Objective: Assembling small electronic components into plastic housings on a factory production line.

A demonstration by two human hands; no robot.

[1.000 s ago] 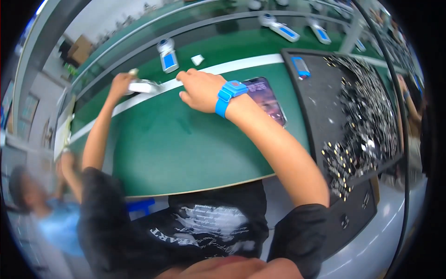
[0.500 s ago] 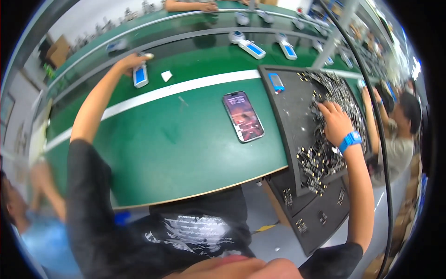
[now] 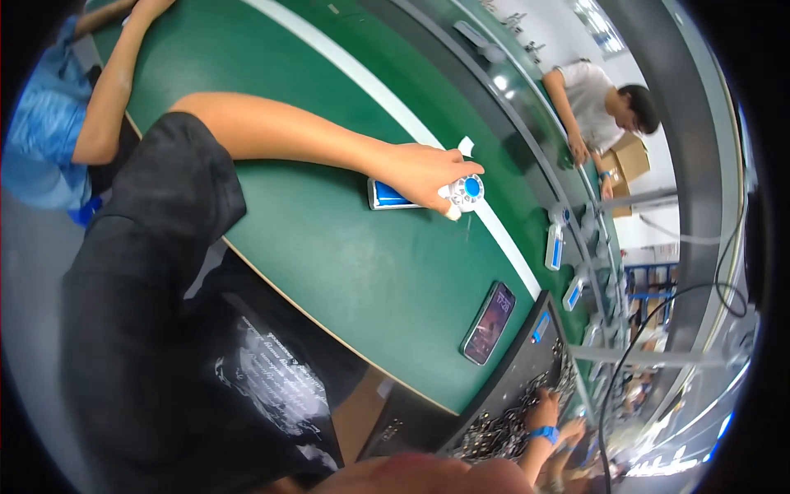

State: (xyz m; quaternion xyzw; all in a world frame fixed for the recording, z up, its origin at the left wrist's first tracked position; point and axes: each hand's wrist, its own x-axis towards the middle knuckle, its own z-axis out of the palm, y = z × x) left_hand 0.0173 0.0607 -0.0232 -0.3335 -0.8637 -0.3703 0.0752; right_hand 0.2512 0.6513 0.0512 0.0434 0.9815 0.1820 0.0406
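Observation:
My left hand [image 3: 421,174] is closed around a white handheld device [image 3: 387,196] with a round head and a blue panel. It lies on or just over the green table; which, I cannot tell. My right hand [image 3: 541,409], with a blue wristband, is down in a pile of small black parts [image 3: 494,432]. These fill part of a black tray [image 3: 512,362] at the lower right. Its fingers are bent at the pile, and whatever they hold is too small to make out. A small blue rectangular piece [image 3: 541,328] lies in the tray's far corner.
A phone [image 3: 489,323] lies between device and tray. A white scrap [image 3: 467,146] is beyond my left hand. Similar devices [image 3: 555,247] stand along the far belt. A person [image 3: 592,107] works across it, another [image 3: 49,123] at the left. A black cable [image 3: 625,362] hangs at the right.
The view has swung left. My left hand has brought the white device from beyond the white strip to the near side of the table. My right hand stays at the black parts.

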